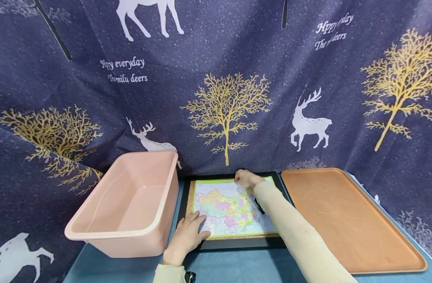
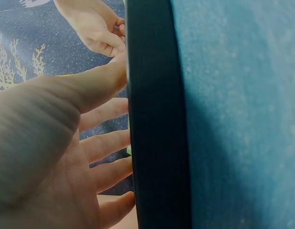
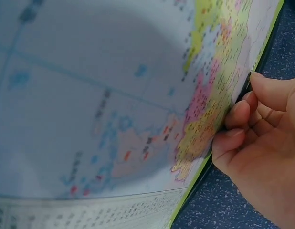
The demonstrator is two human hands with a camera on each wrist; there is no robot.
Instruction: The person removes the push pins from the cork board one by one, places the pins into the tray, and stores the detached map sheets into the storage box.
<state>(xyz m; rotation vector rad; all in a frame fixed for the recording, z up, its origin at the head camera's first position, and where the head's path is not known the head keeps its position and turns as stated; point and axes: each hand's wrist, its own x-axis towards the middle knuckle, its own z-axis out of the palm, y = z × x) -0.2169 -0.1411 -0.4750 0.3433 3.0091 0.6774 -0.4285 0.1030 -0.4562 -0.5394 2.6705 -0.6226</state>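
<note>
A colourful map point(image 1: 223, 212) with a green border lies on a cork board point(image 1: 189, 196) in a black frame point(image 2: 159, 119). My left hand point(image 1: 189, 232) rests on the map's lower left corner with fingers spread. In the left wrist view its palm point(image 2: 47, 162) shows beside the black frame. At the map's top edge, right of the middle, is my right hand point(image 1: 247, 179). Close up, the right hand point(image 3: 267, 129) has curled fingers and its thumb tip at the green border. A tiny dark speck shows at that thumb tip; whether something is pinched there is hidden.
Left of the board stands a deep pink plastic basin point(image 1: 166, 196). A shallow brown tray point(image 1: 343, 220) lies to the right. Behind them hangs a dark blue cloth point(image 1: 208, 47) with deer and trees. Blue cloth point(image 1: 237, 267) covers the table in front.
</note>
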